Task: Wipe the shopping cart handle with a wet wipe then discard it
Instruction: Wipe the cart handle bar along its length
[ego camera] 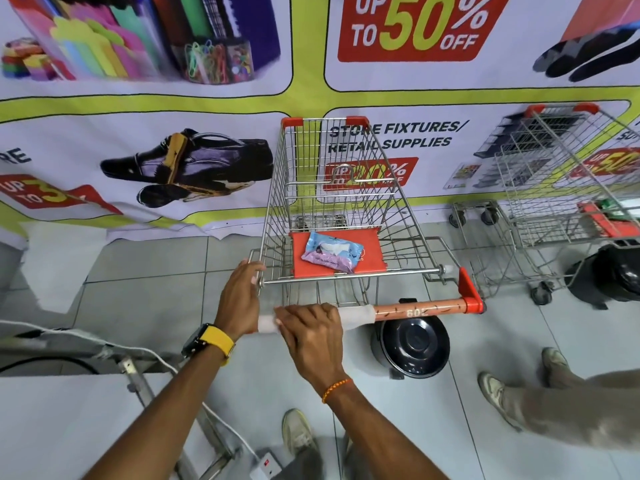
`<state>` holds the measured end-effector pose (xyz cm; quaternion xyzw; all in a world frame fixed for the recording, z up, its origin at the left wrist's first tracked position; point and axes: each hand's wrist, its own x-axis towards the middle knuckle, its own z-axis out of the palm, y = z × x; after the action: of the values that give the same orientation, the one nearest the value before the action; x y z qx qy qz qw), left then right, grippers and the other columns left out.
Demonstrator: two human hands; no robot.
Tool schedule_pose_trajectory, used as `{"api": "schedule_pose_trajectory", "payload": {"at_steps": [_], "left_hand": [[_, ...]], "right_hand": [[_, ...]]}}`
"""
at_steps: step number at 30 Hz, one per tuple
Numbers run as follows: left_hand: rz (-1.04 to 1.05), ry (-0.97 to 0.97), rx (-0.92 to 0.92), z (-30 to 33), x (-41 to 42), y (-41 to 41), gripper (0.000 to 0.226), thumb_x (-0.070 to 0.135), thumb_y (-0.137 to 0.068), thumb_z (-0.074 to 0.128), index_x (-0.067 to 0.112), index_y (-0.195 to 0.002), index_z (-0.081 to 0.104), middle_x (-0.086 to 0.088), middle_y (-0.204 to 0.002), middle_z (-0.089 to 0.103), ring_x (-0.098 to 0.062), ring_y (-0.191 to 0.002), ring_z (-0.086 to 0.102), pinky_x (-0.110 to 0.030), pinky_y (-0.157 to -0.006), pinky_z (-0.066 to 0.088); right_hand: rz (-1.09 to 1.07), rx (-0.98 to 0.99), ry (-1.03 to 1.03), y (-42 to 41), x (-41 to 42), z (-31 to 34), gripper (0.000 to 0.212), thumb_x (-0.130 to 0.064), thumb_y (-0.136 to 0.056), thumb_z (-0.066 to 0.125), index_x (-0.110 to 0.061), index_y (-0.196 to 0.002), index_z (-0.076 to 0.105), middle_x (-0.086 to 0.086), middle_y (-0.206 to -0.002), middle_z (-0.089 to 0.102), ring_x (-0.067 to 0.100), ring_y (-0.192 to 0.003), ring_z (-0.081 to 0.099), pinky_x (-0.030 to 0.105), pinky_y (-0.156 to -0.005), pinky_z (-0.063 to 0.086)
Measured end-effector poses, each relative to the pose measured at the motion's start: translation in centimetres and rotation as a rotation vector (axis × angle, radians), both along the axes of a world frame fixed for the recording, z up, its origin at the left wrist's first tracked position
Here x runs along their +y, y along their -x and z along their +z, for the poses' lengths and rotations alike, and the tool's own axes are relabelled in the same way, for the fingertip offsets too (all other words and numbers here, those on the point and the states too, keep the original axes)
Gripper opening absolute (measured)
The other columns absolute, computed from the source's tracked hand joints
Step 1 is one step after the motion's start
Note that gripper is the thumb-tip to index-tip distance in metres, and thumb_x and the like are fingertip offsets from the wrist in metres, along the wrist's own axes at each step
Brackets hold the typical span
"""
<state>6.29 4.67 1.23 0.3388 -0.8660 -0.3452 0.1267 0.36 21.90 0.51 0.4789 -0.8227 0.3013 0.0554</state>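
Wipe is wrapped round the cart handle, low centre of my view, its loose end showing at 3 o'clock of my right hand, whose fingers are clamped over it on the bar. My left hand grips the handle's left end, fingers curled shut. Wipes pack lies on the red seat flap at 12 o'clock; black bin sits below the handle
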Motion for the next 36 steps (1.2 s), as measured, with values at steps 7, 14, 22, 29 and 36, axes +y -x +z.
{"api": "schedule_pose_trajectory", "payload": {"at_steps": [7, 14, 22, 29, 36], "left_hand": [[-0.041, 0.062, -0.050, 0.1, 0.2, 0.0, 0.054, -0.016, -0.081, 0.037, 0.012, -0.124, 0.057, -0.012, -0.139, 0.055, -0.024, -0.144, 0.029, -0.032, -0.109, 0.032], [-0.149, 0.178, -0.103, 0.7, 0.7, -0.5, 0.037, 0.012, -0.097, 0.039, 0.012, -0.132, 0.052, -0.013, -0.147, 0.047, -0.026, -0.144, 0.031, -0.042, -0.117, 0.028], [-0.219, 0.217, -0.169, -0.3, 0.2, -0.7, 0.046, 0.022, -0.096, 0.030, 0.007, -0.134, 0.051, -0.014, -0.140, 0.054, -0.025, -0.141, 0.035, -0.036, -0.120, 0.018], [-0.119, 0.145, -0.120, -0.4, 1.0, -0.6, 0.042, 0.018, -0.096, 0.034, 0.008, -0.129, 0.058, -0.016, -0.137, 0.057, -0.027, -0.136, 0.043, -0.034, -0.118, 0.021], [-0.094, 0.125, -0.122, -0.6, 1.4, -1.0, 0.036, 0.007, -0.097, 0.041, 0.006, -0.129, 0.058, -0.016, -0.135, 0.058, -0.029, -0.134, 0.045, -0.038, -0.118, 0.025]], "right_hand": [[0.044, 0.161, -0.033, 1.4, 1.6, -1.4, 0.019, -0.037, -0.099, 0.061, -0.031, -0.114, 0.071, -0.004, -0.106, 0.073, 0.023, -0.088, 0.064, 0.040, -0.083, 0.044], [0.017, 0.206, 0.003, 6.5, 7.2, -1.5, 0.021, -0.029, -0.095, 0.065, -0.021, -0.110, 0.076, 0.003, -0.109, 0.075, 0.028, -0.090, 0.065, 0.043, -0.084, 0.043], [-0.136, 0.219, -0.037, 13.8, 15.5, -0.6, 0.023, -0.012, -0.090, 0.063, -0.013, -0.110, 0.076, 0.007, -0.109, 0.074, 0.033, -0.093, 0.063, 0.045, -0.085, 0.041], [-0.293, 0.150, 0.072, 12.9, 15.3, -0.9, 0.020, -0.013, -0.091, 0.062, -0.013, -0.103, 0.078, 0.004, -0.108, 0.076, 0.031, -0.100, 0.063, 0.046, -0.097, 0.038], [-0.139, 0.100, 0.046, 4.2, 6.9, -2.1, 0.021, -0.030, -0.093, 0.062, -0.027, -0.108, 0.077, -0.005, -0.115, 0.075, 0.023, -0.110, 0.064, 0.046, -0.102, 0.035]]}}
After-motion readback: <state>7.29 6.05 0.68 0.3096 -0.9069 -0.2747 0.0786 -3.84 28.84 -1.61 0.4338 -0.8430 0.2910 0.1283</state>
